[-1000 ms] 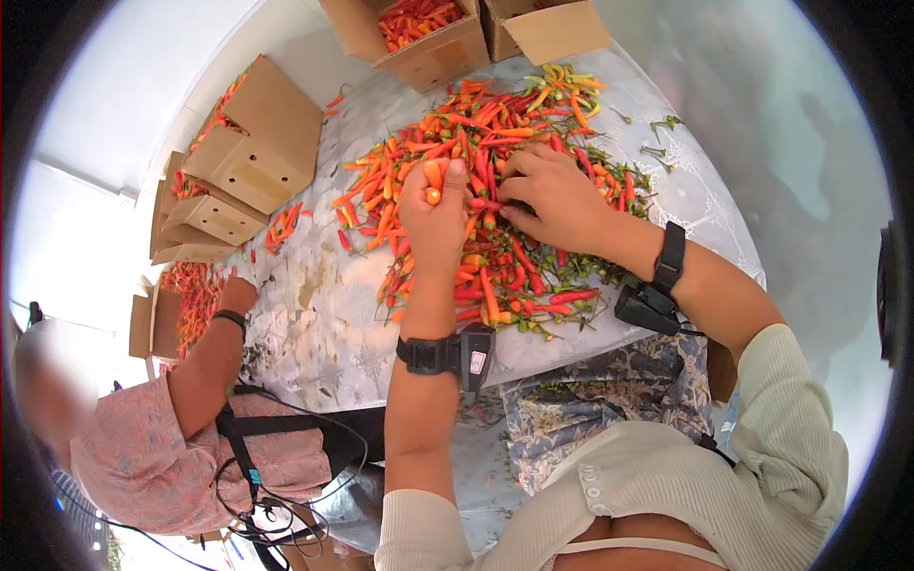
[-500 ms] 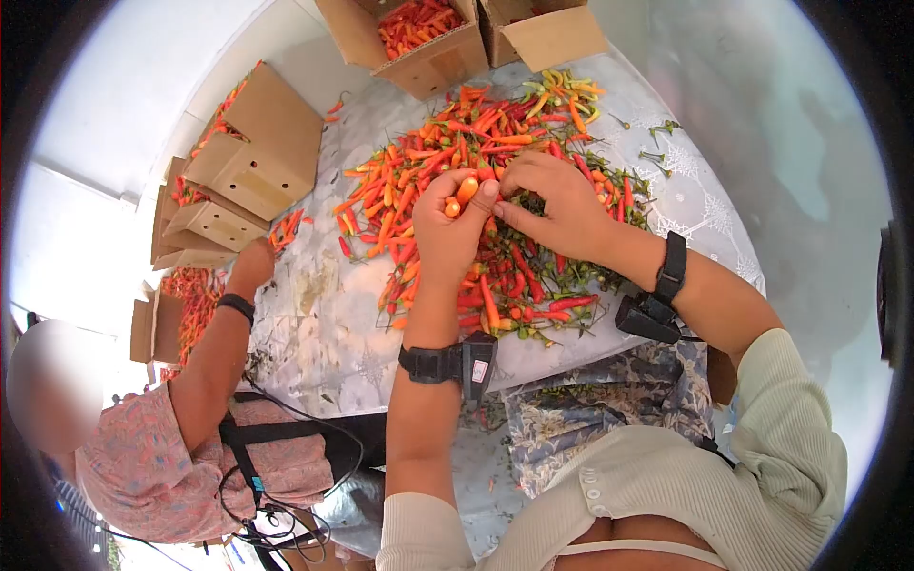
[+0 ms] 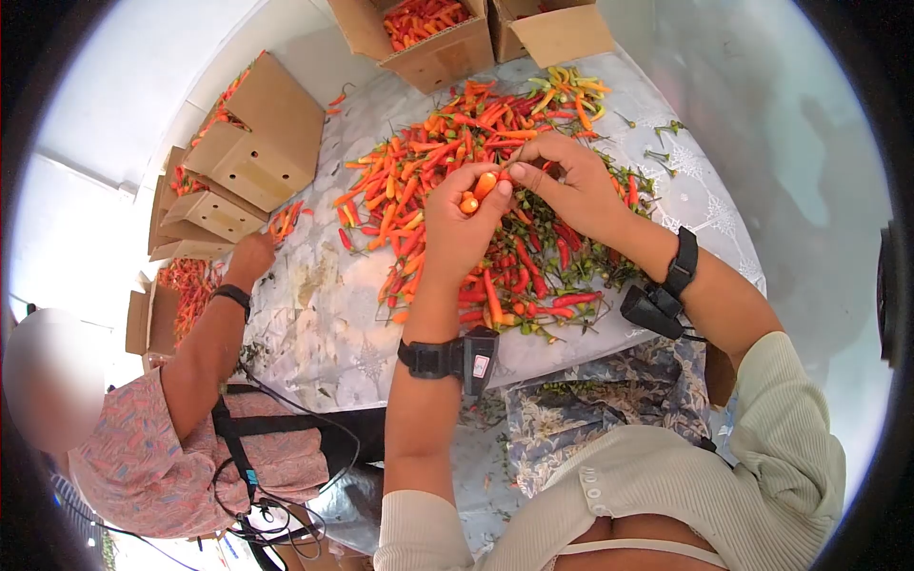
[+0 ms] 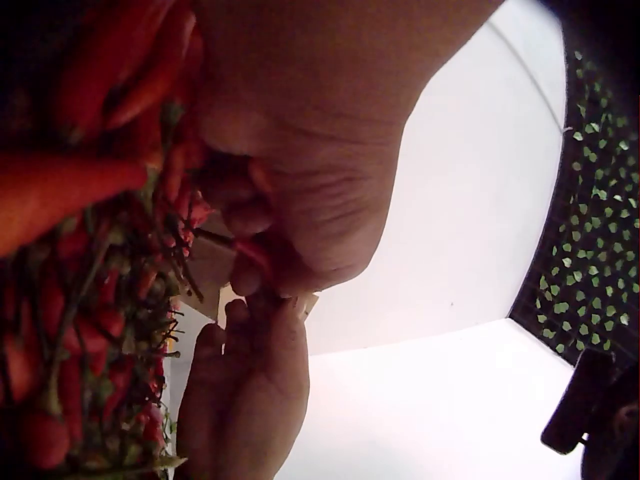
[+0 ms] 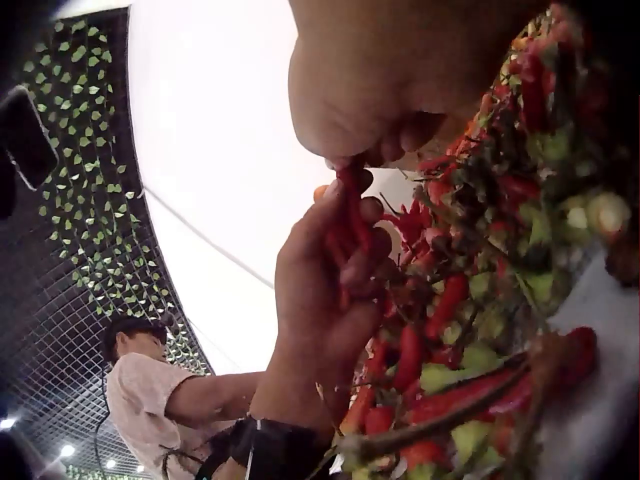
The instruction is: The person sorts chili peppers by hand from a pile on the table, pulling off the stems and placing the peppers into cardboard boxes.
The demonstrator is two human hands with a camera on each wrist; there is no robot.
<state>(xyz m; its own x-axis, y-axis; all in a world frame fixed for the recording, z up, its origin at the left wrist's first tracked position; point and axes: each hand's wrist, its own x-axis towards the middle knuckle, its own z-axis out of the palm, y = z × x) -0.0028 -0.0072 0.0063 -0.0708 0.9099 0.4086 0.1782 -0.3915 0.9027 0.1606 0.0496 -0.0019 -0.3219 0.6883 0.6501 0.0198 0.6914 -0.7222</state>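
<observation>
Above a heap of red and orange chili peppers [image 3: 409,181], the left hand [image 3: 461,224] curls round a few peppers; two orange ends [image 3: 485,185] stick out by its thumb. Fingertips of the right hand [image 3: 583,195] meet the left hand's and pinch at the end of a red pepper there. In the right wrist view, red peppers [image 5: 352,225] lie along the fingers of the left hand [image 5: 318,300], and the right hand [image 5: 400,80] touches the top of one. The left wrist view has both hands dark, with a thin stem beside the fingers.
Open cardboard boxes of peppers [image 3: 438,59] stand at the table's back, and more boxes [image 3: 252,143] at the left. Another person [image 3: 162,457] sits at the left, an arm reaching over the tablecloth [image 3: 324,352]. Green stems and yellow peppers [image 3: 571,90] lie at the heap's right side.
Both hands have lifted off the heap and come together, the left moving right. The right fingers now pinch at a pepper by the left fingertips. The other person's hand moved up towards the boxes.
</observation>
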